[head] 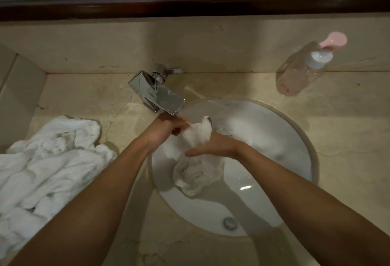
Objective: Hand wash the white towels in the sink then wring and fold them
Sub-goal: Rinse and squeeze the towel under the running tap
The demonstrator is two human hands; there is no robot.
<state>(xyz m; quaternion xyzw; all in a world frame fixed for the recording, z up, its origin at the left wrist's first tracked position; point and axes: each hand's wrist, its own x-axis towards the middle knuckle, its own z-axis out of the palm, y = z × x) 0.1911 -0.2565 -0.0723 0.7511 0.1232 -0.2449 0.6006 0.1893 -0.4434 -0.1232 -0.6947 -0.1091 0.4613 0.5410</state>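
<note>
Over the sink, just below the faucet, both hands are working one white towel. The left hand is gripping the towel's upper end close under the spout, its fingers curled and partly blurred. The right hand is clamping round the bunched middle of the cloth, thumb pointing left. The towel's lower part is hanging down into the basin, touching the white wall above the drain.

Judgement: the step in hand appears to be scrubbing or rinsing this towel; whether water is running cannot be told from this view. To do it well, the hands should be rubbing cloth against cloth, shifting the grip along the length so that no section is being missed, and keeping the hanging end inside the basin so the bench is not being wetted. Wringing should be following only once suds are gone.

A pile of further white towels is lying on the bench left of the sink, apparently awaiting their turn or folding.

A clear pump bottle with a pink top is standing at the back right. No brand, label or writing is readable on it, the faucet or the towels.
</note>
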